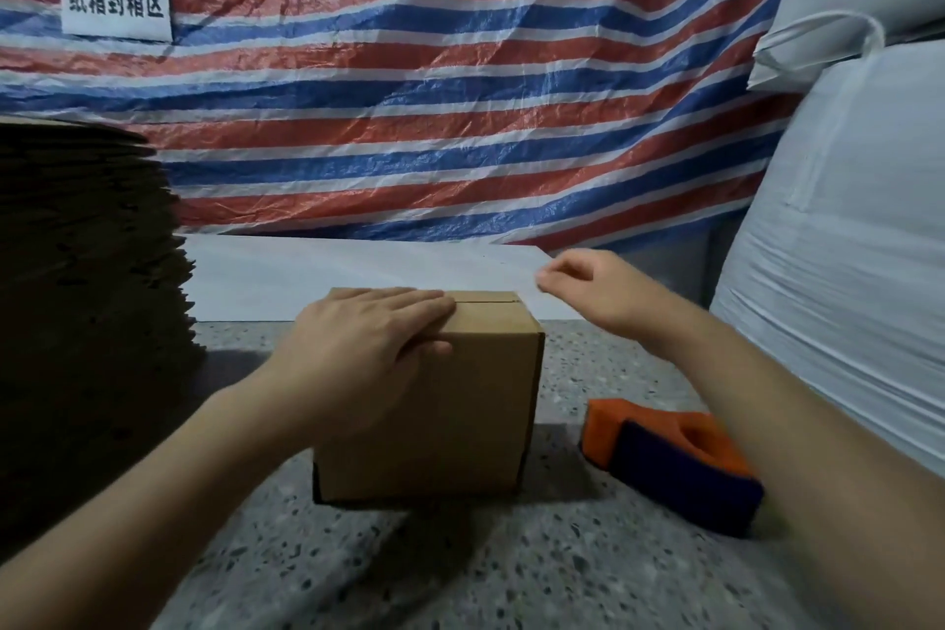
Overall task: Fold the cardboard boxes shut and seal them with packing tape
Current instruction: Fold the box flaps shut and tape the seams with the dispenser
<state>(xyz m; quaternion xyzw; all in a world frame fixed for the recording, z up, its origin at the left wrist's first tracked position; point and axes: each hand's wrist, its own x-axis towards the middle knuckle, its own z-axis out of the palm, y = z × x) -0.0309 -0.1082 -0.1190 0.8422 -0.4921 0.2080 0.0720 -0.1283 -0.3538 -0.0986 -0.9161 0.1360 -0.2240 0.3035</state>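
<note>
At the centre of the frame, a small cardboard box [434, 404] stands on the speckled floor [460, 568], its top flaps folded down so that they meet along a narrow seam. The left hand [365, 348] lies flat on the top, fingers straight and close together, the thumb over the near edge, pressing the flaps down. The right hand [588, 292] hangs in the air just right of and beyond the box, touching nothing; its fingers are loosely curled, and whether they pinch anything I cannot tell, since that part is blurred. No tape shows along the seam, so by my reading the folding of this box is done and the sealing is not yet begun. The orange tape dispenser [675, 466] lies untouched on the floor at the lower right, near the box but apart from it. At the left edge a tall stack of flat cardboard [87, 312] waits, which suggests many boxes remain.
</note>
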